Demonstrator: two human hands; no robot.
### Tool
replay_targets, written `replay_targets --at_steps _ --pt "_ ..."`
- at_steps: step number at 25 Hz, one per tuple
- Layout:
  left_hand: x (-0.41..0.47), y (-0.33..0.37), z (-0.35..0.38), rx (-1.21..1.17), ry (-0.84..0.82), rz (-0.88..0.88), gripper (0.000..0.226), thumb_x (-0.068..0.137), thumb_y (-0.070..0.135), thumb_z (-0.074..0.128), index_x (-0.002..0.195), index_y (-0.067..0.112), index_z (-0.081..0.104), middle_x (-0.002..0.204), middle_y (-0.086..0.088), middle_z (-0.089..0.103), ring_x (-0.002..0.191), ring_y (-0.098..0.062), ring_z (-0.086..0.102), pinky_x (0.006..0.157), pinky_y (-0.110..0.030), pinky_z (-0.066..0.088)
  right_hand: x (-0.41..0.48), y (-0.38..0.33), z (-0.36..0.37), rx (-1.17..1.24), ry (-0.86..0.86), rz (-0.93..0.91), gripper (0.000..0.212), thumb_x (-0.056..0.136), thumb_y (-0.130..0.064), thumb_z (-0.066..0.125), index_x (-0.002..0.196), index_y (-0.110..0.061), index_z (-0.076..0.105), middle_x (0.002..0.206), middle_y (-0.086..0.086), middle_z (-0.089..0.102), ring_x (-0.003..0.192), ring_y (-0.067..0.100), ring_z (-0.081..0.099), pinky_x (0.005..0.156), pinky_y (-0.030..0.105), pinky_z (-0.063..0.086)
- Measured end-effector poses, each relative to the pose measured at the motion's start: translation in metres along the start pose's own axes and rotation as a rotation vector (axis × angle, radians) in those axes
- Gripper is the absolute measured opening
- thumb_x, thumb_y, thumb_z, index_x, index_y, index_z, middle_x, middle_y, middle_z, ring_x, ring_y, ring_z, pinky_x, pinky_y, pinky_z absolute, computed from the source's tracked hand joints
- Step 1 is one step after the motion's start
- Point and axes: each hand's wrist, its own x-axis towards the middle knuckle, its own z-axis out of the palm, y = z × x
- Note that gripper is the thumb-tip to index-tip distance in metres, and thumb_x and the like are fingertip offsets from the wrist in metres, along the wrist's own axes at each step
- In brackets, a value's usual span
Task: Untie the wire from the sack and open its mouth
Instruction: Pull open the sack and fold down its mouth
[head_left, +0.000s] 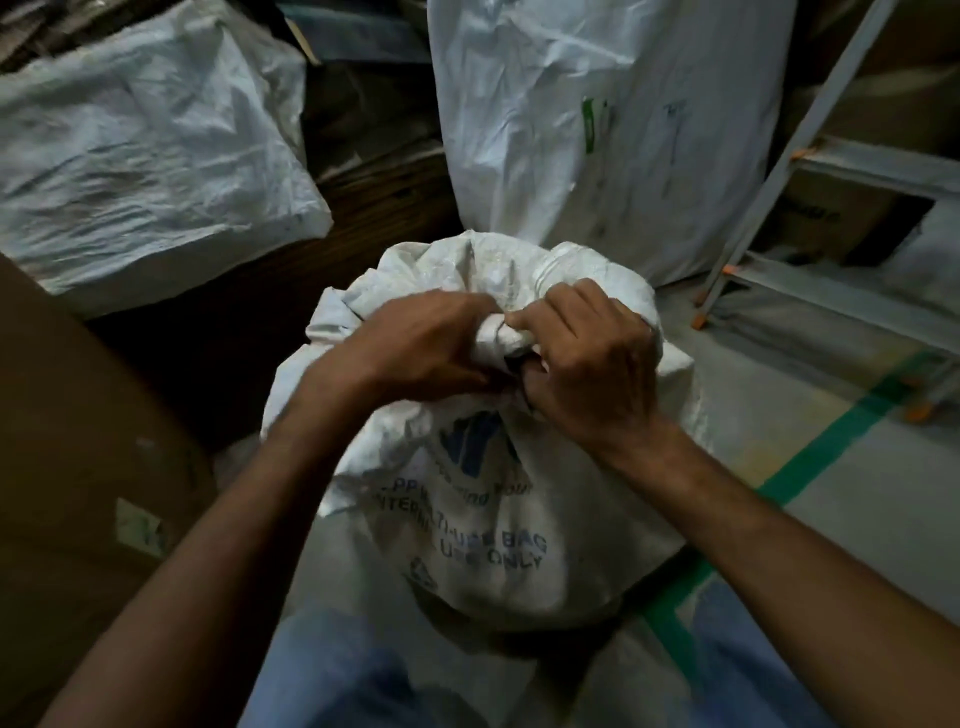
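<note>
— Where is the woven sack (483, 519) now?

— It stands upright on the floor (779, 519), just in front of the person's legs. Both hands are together at its top. The left hand (415, 348) wraps the twisted neck (501, 338) from one side, and the right hand (587, 364) pinches the same twist from the other side, so the fingers nearly touch.

— And the wire?

— I cannot make it out. It is perhaps under the fingers, in the dark fold below the neck, but the picture is blurred there.

— How will the sack handle, you think?

— The cloth looks soft and crinkly, a little slippery, not fragile. The body is full and rounded, so I judge it heavy enough to stay standing while the neck is worked. The neck is the right place to hold: one hand to keep the twist, the other to turn the wire.

— Is there room?

— Not much at the sides. A cardboard box (78, 467) is near on the left, a tall white sack (597, 130) stands just behind, and a stepladder (810, 156) is to the right. Above the mouth it is open, so the edges can spread upward and toward the person.
</note>
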Motion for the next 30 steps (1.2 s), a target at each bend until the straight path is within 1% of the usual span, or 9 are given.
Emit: replay_targets --at_steps 2,5,10,12,16,18,23,26,30 --pt "-0.010 0.001 0.018 0.172 0.185 0.071 0.039 0.076 0.056 0.077 0.104 0.032 0.065 0.097 0.009 0.069 0.085 -0.019 0.067 0.066 -0.038 0.053 -0.007 0.008 -0.016 0.132 -0.235 0.079 0.025 0.073 -0.025 0.071 0.096 -0.021 0.063 0.094 -0.002 0.060 0.084 0.020 0.055 0.067 0.040 0.047" --pt "-0.035 0.016 0.030 0.437 0.396 0.148 0.034 0.080 0.035 0.078 0.111 0.026 0.068 0.099 0.003 0.069 0.080 -0.023 0.068 0.054 -0.031 0.038 -0.004 0.025 -0.063 0.458 -0.781 0.258 0.059 0.073 -0.038 0.079 0.126 -0.041 0.053 0.126 -0.018 0.049 0.093 -0.001 0.055 0.079 0.026 0.050" --pt "-0.066 0.037 0.074 0.563 0.511 0.253 0.032 0.075 0.005 0.076 0.106 0.009 0.067 0.095 -0.010 0.062 0.074 -0.029 0.057 0.052 -0.040 0.045 0.008 0.039 -0.060 -0.062 -1.170 -0.119 0.092 0.065 -0.066 0.083 0.145 -0.047 0.042 0.144 -0.016 0.047 0.123 0.015 0.040 0.102 0.037 0.040" --pt "-0.070 0.042 0.087 0.471 0.469 0.232 0.040 0.075 0.015 0.077 0.112 0.012 0.064 0.101 -0.008 0.061 0.080 -0.029 0.058 0.057 -0.041 0.047 -0.005 0.040 -0.045 -0.053 -1.094 -0.190 0.068 0.064 -0.056 0.082 0.125 -0.043 0.055 0.116 -0.014 0.063 0.105 0.016 0.054 0.085 0.039 0.049" --pt "-0.064 0.048 0.080 -0.104 0.116 -0.105 0.089 0.071 0.089 0.055 0.137 0.033 0.039 0.128 0.013 0.049 0.101 -0.011 0.058 0.079 -0.036 0.051 -0.033 0.056 -0.029 -0.182 -0.609 -0.208 0.026 0.072 -0.022 0.072 0.096 -0.027 0.063 0.083 -0.003 0.066 0.079 0.025 0.063 0.052 0.036 0.046" --pt "-0.042 0.040 0.083 0.013 0.104 -0.162 0.100 0.069 0.095 0.050 0.144 0.030 0.035 0.137 0.007 0.047 0.102 -0.018 0.063 0.082 -0.039 0.054 -0.050 0.061 -0.014 -0.186 -0.487 -0.168 0.016 0.076 -0.014 0.071 0.087 -0.021 0.063 0.077 0.001 0.065 0.072 0.027 0.062 0.047 0.035 0.043" --pt "-0.004 0.039 0.138 0.203 0.139 -0.039 0.067 0.078 0.053 0.069 0.134 0.021 0.053 0.117 -0.003 0.066 0.090 -0.034 0.069 0.065 -0.039 0.051 -0.074 0.077 -0.003 0.168 -0.633 0.371 0.028 0.069 -0.030 0.063 0.097 -0.031 0.069 0.097 -0.011 0.068 0.094 0.016 0.058 0.070 0.034 0.048" --pt "-0.002 0.037 0.158 0.204 0.186 0.004 0.065 0.078 0.044 0.071 0.135 0.017 0.055 0.108 -0.004 0.066 0.075 -0.035 0.067 0.053 -0.038 0.049 -0.079 0.073 0.004 0.180 -0.421 0.798 0.025 0.078 -0.045 0.062 0.094 -0.028 0.072 0.110 -0.005 0.066 0.111 0.020 0.052 0.089 0.035 0.048" --pt "0.001 0.040 0.157 -0.167 -0.261 0.127 0.050 0.089 0.066 0.059 0.110 0.022 0.048 0.097 0.002 0.060 0.082 -0.022 0.058 0.070 -0.041 0.049 -0.087 0.058 0.028 -0.092 -0.510 0.944 0.065 0.074 -0.053 0.080 0.127 -0.028 0.052 0.142 0.004 0.033 0.133 0.029 0.030 0.102 0.046 0.041"
